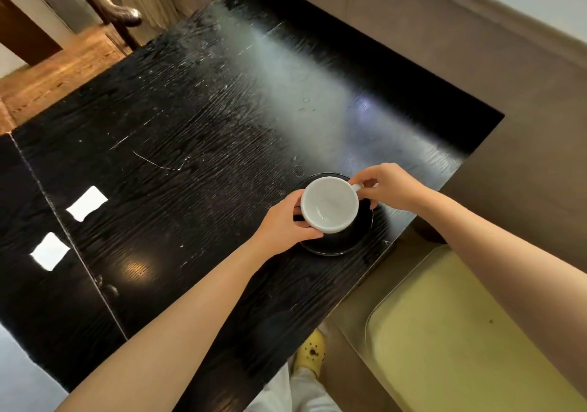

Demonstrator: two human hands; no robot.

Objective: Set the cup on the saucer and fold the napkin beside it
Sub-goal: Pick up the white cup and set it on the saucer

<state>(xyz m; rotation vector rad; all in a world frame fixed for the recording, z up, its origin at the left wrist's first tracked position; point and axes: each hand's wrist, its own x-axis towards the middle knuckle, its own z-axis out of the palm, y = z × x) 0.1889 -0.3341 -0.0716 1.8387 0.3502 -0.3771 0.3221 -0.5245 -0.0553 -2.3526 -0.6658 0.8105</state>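
On table (197, 119), near rt edge: cup (329, 204), white, empty, over black saucer (355, 235). I hold it w/ left hand (286, 221) cupping its side, right hand (389, 187) pinching the handle. Risk: off-centre landing tips cup. No napkin seen.

This looks like a home or café seating corner: a black wood-grain table (178, 145) beside a padded beige bench (476, 40) (wooden floor (60, 71) beyond).

The cup (329, 206) hides the saucer's (359, 237) middle; whether they touch is unclear.
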